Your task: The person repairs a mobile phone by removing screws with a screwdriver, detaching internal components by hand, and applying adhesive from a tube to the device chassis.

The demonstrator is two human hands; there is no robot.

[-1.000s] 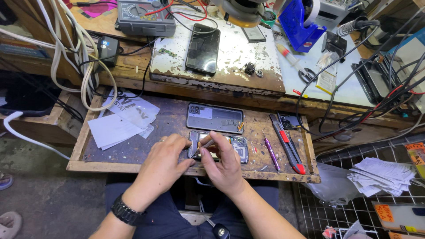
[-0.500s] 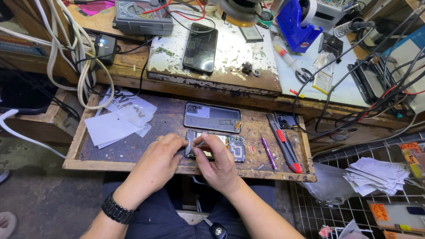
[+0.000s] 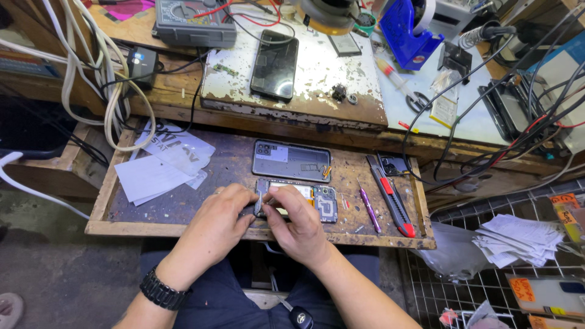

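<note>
The opened phone (image 3: 304, 202) lay near the front edge of the pull-out tray (image 3: 183, 228), with its circuit boards and camera module bare. Both hands were on its left end. The left hand (image 3: 214, 226) curled over that end, fingers pinched on a small dark part (image 3: 259, 200) that stood up from the phone; whether this was a tool or a piece of the phone could not be told. The right hand (image 3: 297, 224) met it from the other side, thumb and forefinger closed in a narrow grip on the same spot.

Judging by how things lay, the work was well into disassembly. The back cover (image 3: 291, 160) was already off and rested just behind the phone, inside up. A red-handled knife (image 3: 391, 196) and a purple pry tool (image 3: 368, 209) sat to the right on the tray, near but not in use. The boards appeared to be in their places, so lifting them out, or whatever repair was meant, seemed not yet done.

On the tabletop above, a second phone (image 3: 275, 64) lay face up on a chipped white board (image 3: 365, 91), untouched. Loose papers (image 3: 159, 169) covered the tray's left side.
</note>
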